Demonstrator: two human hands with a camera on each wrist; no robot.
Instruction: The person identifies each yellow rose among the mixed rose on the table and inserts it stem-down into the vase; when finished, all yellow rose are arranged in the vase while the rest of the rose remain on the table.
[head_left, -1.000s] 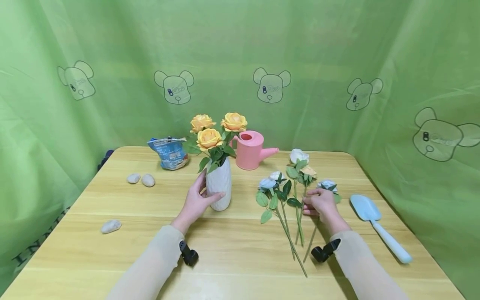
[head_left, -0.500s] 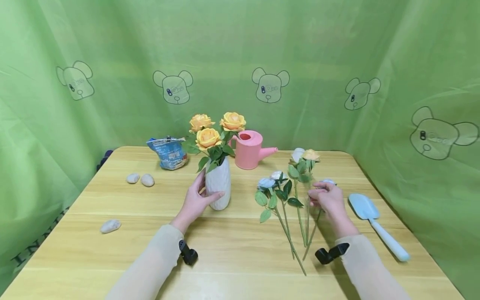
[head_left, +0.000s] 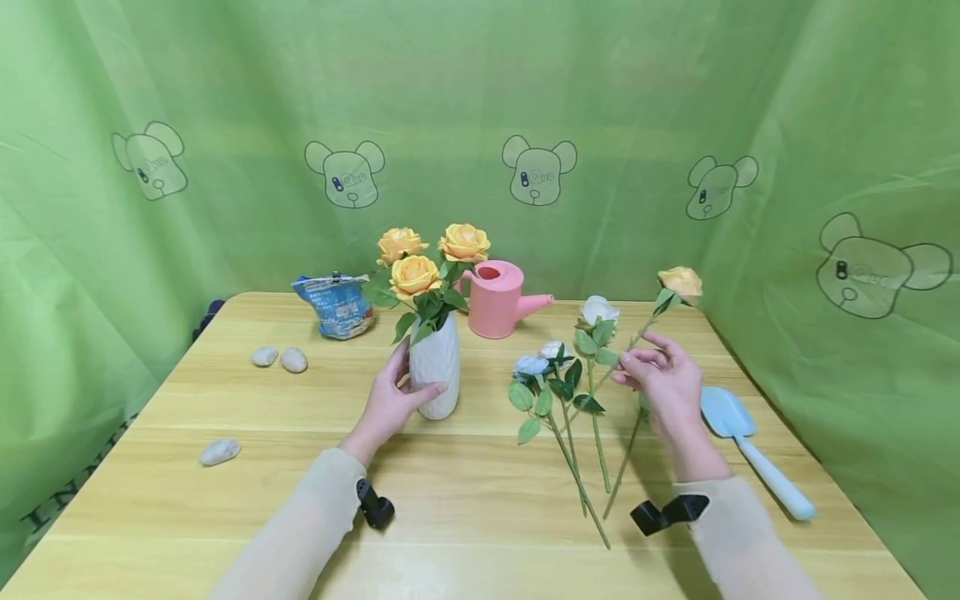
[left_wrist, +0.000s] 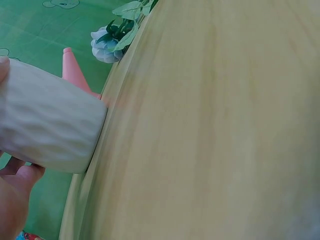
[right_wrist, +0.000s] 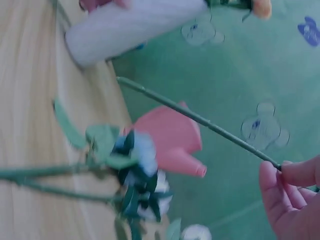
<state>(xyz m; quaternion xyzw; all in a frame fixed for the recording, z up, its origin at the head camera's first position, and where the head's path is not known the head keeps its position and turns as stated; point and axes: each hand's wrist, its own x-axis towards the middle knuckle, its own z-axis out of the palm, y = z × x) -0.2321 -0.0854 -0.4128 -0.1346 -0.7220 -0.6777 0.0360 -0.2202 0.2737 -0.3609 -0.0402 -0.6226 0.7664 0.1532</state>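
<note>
In the head view my left hand (head_left: 390, 408) grips the white textured vase (head_left: 437, 375), which stands upright with three yellow-orange roses (head_left: 414, 277) in it. The left wrist view shows the vase wall (left_wrist: 47, 117) between thumb and fingers. My right hand (head_left: 667, 379) pinches the stem of a pale orange rose (head_left: 681, 283), raised and slanting, bloom to the upper right. In the right wrist view its bare green stem (right_wrist: 200, 120) runs from my fingertips toward the vase. Beneath it on the table lie a white rose (head_left: 598, 312) and a light blue rose (head_left: 531, 365).
A pink watering can (head_left: 497, 300) stands behind the vase, with a blue bag (head_left: 337, 307) to its left. Several grey stones (head_left: 220, 452) lie on the left. A light blue trowel (head_left: 772, 475) lies at the right, and a green curtain (head_left: 450, 100) surrounds the table.
My right hand has lifted the pale orange rose from among the flowers and moved it rightward, tilting its bloom to the right. The left hand stays on the vase.
</note>
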